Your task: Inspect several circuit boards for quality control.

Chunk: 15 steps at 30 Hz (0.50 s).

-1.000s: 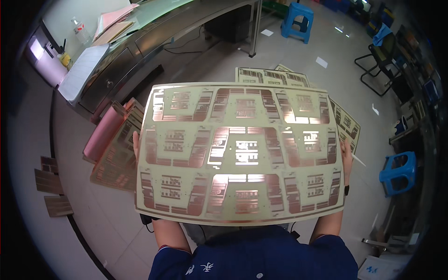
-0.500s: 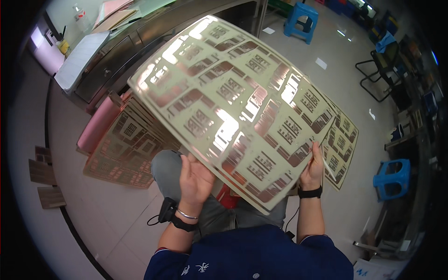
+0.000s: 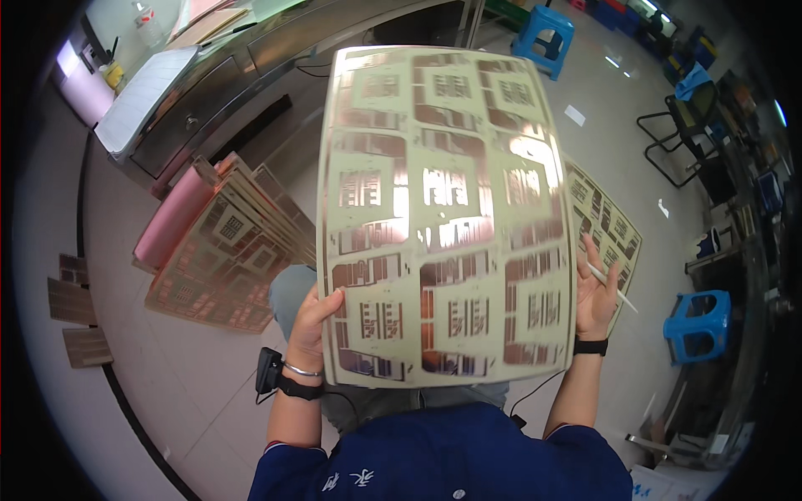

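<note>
A large copper-patterned circuit board panel (image 3: 455,242) stands nearly upright in front of me, slightly blurred, with light glaring off its middle. My left hand (image 3: 311,327) grips its lower left edge, thumb on the front face and the fingers hidden behind. At the lower right edge is my right hand (image 3: 596,294), palm turned up and fingers partly spread. A slim white pen (image 3: 614,289) lies held across those fingers. Whether the right hand also touches the panel's edge I cannot tell. Another patterned panel (image 3: 625,230) stands behind the right hand, partly covered.
Several panels (image 3: 219,265) lean in a stack at the left, beside a pink roll (image 3: 174,213). A metal desk (image 3: 180,138) with papers is at the back left. Blue stools (image 3: 700,326) (image 3: 543,40) and a black-framed chair (image 3: 681,134) stand to the right and far side.
The panel has turned from a slant to upright and squared up before me. My left hand moved left onto its edge; my right hand shifted right and its fingers spread, pen still in it.
</note>
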{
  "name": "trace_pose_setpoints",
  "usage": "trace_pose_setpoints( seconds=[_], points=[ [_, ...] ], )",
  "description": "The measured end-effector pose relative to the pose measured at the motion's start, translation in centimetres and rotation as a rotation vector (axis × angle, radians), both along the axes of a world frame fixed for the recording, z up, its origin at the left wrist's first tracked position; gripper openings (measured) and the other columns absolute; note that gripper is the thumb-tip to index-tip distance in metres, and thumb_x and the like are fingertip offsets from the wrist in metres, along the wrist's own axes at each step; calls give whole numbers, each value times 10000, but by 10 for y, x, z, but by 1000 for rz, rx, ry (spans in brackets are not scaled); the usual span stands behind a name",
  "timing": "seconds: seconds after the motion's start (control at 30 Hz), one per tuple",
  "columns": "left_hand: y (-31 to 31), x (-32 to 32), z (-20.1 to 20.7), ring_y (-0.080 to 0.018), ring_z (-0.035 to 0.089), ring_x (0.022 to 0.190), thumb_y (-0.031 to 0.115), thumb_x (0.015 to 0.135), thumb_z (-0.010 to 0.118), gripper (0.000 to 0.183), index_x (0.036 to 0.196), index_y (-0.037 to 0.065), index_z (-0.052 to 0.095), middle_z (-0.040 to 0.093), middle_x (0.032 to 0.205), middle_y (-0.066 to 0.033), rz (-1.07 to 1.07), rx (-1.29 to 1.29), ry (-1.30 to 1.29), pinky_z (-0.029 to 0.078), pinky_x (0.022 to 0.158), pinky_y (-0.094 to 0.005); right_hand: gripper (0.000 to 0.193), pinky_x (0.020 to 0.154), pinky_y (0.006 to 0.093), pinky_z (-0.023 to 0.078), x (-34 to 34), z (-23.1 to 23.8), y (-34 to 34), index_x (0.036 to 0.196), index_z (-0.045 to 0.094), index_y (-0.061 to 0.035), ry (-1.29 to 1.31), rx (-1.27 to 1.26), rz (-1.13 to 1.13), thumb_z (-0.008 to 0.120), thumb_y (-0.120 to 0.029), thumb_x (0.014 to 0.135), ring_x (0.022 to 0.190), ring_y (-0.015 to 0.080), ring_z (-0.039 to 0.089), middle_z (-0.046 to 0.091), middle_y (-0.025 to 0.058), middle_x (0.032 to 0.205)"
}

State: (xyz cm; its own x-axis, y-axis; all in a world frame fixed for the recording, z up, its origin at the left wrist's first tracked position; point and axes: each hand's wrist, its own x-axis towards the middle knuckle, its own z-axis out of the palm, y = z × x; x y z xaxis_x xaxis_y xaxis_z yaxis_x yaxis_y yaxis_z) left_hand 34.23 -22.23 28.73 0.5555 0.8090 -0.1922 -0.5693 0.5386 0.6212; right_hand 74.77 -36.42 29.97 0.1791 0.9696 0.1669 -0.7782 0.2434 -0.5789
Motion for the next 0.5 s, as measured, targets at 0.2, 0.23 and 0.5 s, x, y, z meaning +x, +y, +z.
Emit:
trace_pose_setpoints(
  seconds=[0.2,0.23,0.5],
  points=[
    [23,-14,-12,-197,598,997,229,926,509,421,1276,2,447,582,1150,-115,-210,132,76,490,859,-317,347,767,310,547,-6,0,12,1218,493,-8,-138,-339,-357,433,-240,967,925,201,631,621,121,1051],
    [22,-5,-2,-197,598,997,229,926,509,421,1276,2,447,582,1150,-115,-219,132,72,490,859,-317,278,726,286,554,-2,-6,10,1156,527,-5,-155,-303,-321,459,-187,957,852,190,649,641,100,972],
    [-1,48,-8,-259,482,1192,403,975,355,501,1337,59,402,484,1311,-114,229,-163,-364,387,1014,-428,180,869,311,492,-32,-14,31,1056,521,-9,-24,-240,-536,466,-147,955,958,191,602,613,111,1029]
  ],
)
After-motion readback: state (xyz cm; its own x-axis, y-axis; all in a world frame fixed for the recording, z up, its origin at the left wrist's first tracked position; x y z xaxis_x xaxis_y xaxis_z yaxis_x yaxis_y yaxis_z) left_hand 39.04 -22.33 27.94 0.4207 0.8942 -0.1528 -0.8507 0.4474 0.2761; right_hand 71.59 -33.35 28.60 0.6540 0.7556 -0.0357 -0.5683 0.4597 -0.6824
